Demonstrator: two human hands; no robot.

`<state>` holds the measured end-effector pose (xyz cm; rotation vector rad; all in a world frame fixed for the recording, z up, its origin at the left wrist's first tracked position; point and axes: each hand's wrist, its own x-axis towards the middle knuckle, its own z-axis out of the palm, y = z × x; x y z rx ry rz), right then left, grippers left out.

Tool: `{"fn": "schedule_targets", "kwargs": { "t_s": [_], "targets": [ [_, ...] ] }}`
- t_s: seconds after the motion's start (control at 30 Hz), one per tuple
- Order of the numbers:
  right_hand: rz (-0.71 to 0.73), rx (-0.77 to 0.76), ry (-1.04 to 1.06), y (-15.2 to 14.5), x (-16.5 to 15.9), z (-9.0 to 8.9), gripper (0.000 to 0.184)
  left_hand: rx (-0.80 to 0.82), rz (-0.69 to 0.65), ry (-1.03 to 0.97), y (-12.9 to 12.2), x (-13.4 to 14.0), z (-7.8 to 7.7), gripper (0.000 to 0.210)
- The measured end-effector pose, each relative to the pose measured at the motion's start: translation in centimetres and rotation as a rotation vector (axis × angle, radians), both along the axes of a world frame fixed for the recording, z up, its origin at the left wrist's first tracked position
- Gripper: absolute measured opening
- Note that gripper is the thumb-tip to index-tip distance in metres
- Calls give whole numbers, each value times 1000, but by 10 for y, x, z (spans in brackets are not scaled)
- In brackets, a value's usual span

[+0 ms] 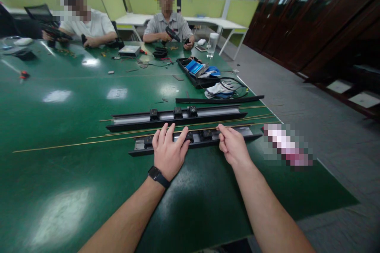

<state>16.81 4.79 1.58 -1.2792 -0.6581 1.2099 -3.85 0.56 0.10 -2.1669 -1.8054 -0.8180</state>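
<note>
My left hand point(169, 152), fingers spread, lies over the near black channel rail point(196, 144), its fingertips by thin brass-coloured rods point(74, 143). Thumb and forefinger of my right hand point(233, 144) are pinched together on one of these long rods above the rail's right part. Black blocks point(206, 134) sit inside the near rail; my left hand partly hides one or more. Just beyond lies a second channel rail point(178, 120) with three black blocks point(177, 112) along it. More brass-coloured rods run between the two rails and past their right ends.
Behind the rails lie a long black strip point(219, 99), white-blue gloves point(219, 90) with a black cable, and a black tray point(200, 81) of blue items. A pixelated object point(286, 144) is at right. Across the green table point(89, 174), two people hold power drills point(172, 34).
</note>
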Motion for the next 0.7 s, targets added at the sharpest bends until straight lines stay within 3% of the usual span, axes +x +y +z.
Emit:
{"fn": "schedule_targets", "kwargs": {
  "t_s": [0.3, 0.7],
  "targets": [
    [-36, -8, -5, 1, -1, 0, 35, 2, 5, -1, 0, -1, -1, 42],
    [-2, -13, 14, 1, 0, 1, 26, 2, 7, 10, -1, -1, 0, 43]
  ]
}}
